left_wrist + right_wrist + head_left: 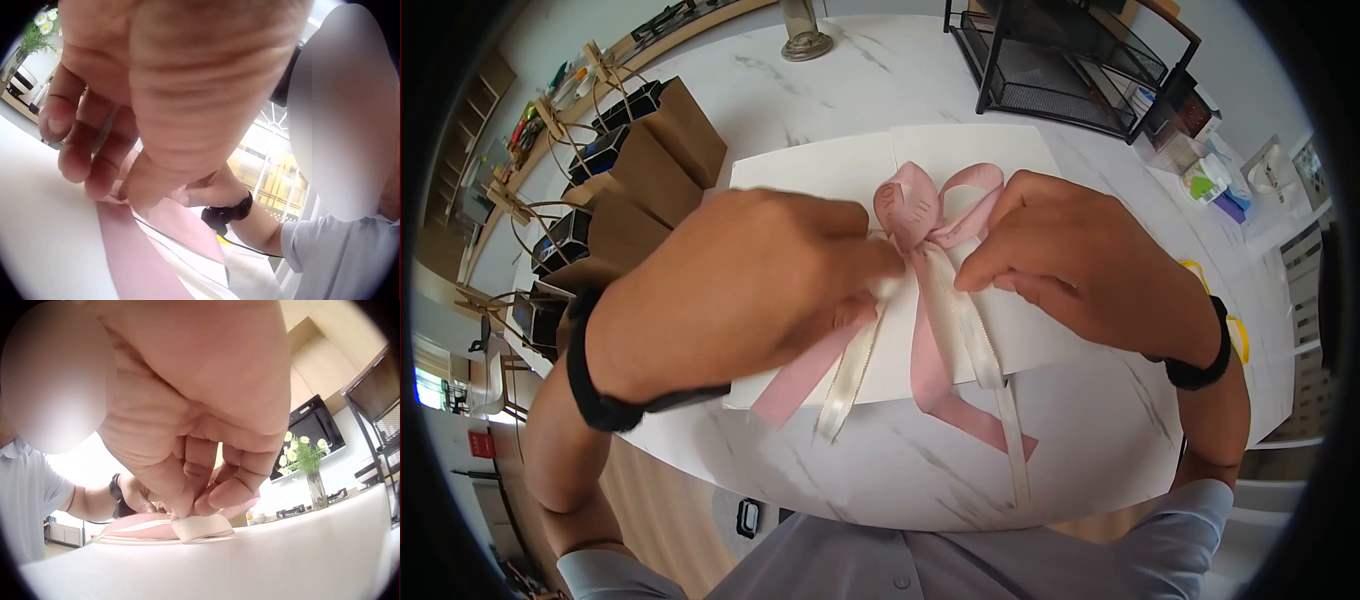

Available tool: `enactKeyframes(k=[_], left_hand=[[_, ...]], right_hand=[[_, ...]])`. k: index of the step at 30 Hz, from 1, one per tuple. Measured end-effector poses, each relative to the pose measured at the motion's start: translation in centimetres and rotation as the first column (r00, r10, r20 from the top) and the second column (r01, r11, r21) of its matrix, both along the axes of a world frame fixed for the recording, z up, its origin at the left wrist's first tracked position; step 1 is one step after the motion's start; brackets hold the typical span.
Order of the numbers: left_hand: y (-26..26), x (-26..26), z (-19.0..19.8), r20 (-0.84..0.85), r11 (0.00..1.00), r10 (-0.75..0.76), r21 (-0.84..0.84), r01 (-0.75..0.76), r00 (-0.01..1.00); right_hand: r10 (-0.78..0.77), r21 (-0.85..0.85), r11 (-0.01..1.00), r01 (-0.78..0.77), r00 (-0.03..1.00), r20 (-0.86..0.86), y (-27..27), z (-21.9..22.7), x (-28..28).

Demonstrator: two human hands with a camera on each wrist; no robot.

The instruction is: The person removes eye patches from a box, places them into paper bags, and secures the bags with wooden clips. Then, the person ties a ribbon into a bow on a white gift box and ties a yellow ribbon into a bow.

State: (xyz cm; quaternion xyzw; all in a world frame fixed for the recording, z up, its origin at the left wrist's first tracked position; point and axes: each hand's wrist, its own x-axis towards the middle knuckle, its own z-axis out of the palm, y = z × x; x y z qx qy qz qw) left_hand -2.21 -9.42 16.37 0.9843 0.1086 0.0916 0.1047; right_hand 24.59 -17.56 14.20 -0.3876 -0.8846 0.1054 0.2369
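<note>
A pink ribbon bow (912, 205) with long tails sits on a white box (820, 170). Cream ribbon (965, 305) is tied in with it, its tails hanging over the box's near edge. My left hand (740, 275) pinches ribbon just left of the knot; its fingertips are partly hidden in the head view, and I cannot tell which strand they hold. On the knot's other side, my right hand (1085, 260) pinches the cream ribbon between thumb and fingers. A small cream loop (203, 529) shows under these fingertips in the right wrist view.
Several brown paper bags (665, 130) with clothespins on their handles stand along the left. A black mesh rack (1060, 105) is at the back right, with small packages (1215, 185) beside it. A glass vase (805, 38) stands at the marble-look table's far edge.
</note>
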Motion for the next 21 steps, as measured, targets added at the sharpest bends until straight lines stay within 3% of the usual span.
enactKeyframes(k=[3,5,15,17,21], left_hand=[[-0.8,-0.1,0.2,0.041,0.996,-0.035,0.08,0.032,0.999],[-0.6,0.0,0.5,-0.092,0.989,0.036,0.146,-0.022,0.995],[-1.4,0.3,-0.1,-0.007,0.957,0.044,0.287,-0.041,0.999],[-1.3,0.0,-0.3,-0.081,0.923,0.154,0.369,-0.114,0.985],[-1.6,-0.2,-0.5,-0.006,0.948,0.117,0.3,-0.11,0.993]], right_hand=[[0.052,0.035,0.998,-0.052,0.999,-0.007,-0.3,-0.1,-0.1],[0.1,0.087,0.991,-0.1,0.995,0.004,-0.1,-0.5,-0.3],[0.07,0.162,0.984,-0.077,0.996,0.046,-0.1,-0.4,-0.4],[0.057,0.201,0.977,-0.07,0.996,0.071,0.1,-0.2,-0.4],[0.023,0.154,0.987,-0.04,0.994,0.111,-0.1,0.5,-0.2]])
